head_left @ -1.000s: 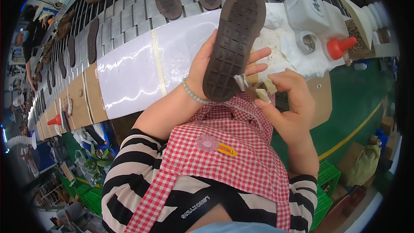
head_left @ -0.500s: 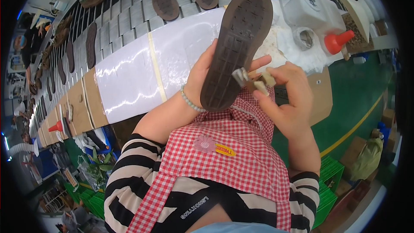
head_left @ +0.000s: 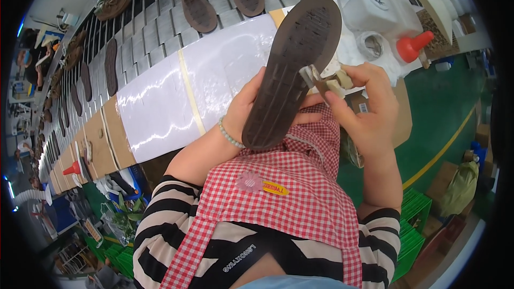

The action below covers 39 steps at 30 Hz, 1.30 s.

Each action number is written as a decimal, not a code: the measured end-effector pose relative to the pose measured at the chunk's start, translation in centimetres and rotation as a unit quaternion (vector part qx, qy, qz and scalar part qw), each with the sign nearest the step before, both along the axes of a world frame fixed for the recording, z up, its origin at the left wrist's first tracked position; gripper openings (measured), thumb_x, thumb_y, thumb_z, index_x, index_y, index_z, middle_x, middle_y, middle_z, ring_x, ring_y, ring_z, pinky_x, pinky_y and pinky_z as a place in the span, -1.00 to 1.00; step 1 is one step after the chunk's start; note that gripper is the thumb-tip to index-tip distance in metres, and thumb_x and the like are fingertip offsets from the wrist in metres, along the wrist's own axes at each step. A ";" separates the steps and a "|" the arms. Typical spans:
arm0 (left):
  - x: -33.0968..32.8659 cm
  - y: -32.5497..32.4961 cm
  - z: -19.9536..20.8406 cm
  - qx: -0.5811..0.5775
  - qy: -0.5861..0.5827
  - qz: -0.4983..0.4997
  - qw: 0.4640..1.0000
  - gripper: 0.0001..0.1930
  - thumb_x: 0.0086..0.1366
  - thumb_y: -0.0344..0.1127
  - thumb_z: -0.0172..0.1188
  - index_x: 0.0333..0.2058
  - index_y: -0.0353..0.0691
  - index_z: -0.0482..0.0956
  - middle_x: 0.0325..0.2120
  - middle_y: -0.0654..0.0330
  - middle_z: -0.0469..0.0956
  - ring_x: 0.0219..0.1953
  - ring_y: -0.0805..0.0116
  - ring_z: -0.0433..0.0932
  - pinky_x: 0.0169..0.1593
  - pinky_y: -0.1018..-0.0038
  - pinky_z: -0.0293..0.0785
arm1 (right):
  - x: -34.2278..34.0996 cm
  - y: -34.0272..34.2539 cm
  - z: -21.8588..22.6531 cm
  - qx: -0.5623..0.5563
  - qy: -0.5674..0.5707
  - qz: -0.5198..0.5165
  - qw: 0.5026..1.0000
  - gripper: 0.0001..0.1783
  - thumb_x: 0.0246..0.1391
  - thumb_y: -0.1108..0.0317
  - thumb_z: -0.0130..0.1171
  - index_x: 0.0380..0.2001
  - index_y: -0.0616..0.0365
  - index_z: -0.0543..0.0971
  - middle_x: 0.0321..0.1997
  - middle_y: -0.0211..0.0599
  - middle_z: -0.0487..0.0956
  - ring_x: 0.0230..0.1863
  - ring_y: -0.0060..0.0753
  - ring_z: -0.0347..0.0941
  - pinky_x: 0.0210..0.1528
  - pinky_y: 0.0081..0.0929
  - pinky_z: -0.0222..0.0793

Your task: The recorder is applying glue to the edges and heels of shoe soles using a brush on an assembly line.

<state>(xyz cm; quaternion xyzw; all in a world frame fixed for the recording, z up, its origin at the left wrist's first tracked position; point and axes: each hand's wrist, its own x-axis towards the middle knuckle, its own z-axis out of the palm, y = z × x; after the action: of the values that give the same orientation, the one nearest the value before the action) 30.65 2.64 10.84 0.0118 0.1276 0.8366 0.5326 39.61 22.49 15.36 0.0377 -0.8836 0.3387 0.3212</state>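
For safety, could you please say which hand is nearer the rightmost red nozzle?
Right. In view, the right hand is below-left of the nozzle; the left hand, holding the sole, is farther left.

Floor (head_left: 428,123): green, right of your fingers (head_left: 360,76)
Floor line (head_left: 443,152): yellow, same side
Conveyor (head_left: 166,29): metal slats, beyond them
Bench (head_left: 155,104): white-topped, left of them
Light (head_left: 10,188): bright, far left
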 end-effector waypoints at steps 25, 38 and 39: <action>-3.8 0.9 -3.3 0.016 0.150 0.136 0.979 -0.34 0.50 -0.06 -0.09 0.47 -0.13 0.02 0.48 0.08 0.04 0.46 -0.12 0.12 0.44 -0.20 0.07 | -2.2 14.8 -1.3 0.228 0.033 -0.243 0.942 -0.62 -0.06 0.33 0.46 -0.13 0.15 0.67 -0.14 -0.27 0.62 -0.04 -0.14 0.50 0.05 -0.22 0.39; -6.2 -4.3 -6.3 0.073 0.019 0.182 0.980 -0.34 0.44 0.11 0.05 0.38 -0.10 0.26 0.41 0.02 0.21 0.47 -0.13 0.09 0.45 -0.29 -0.08 | -5.8 17.9 -6.3 0.310 -0.095 -0.201 0.924 -0.57 -0.10 0.38 0.42 -0.08 0.12 0.66 -0.11 -0.17 0.65 0.07 0.02 0.47 0.14 -0.05 0.34; -5.9 -4.5 -6.1 0.072 0.025 0.193 0.978 -0.34 0.44 0.11 0.05 0.38 -0.10 0.26 0.41 0.02 0.21 0.47 -0.13 0.09 0.45 -0.29 -0.08 | -5.8 18.2 -6.6 0.310 -0.091 -0.190 0.927 -0.58 -0.10 0.38 0.42 -0.08 0.12 0.66 -0.09 -0.17 0.64 0.07 0.02 0.47 0.16 -0.05 0.32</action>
<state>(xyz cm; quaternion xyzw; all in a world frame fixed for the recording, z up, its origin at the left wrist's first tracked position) 24.76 -1.87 4.77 0.0465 0.0798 0.9300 0.3558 33.85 40.68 8.81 -0.0639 -0.9606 -0.0176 0.2698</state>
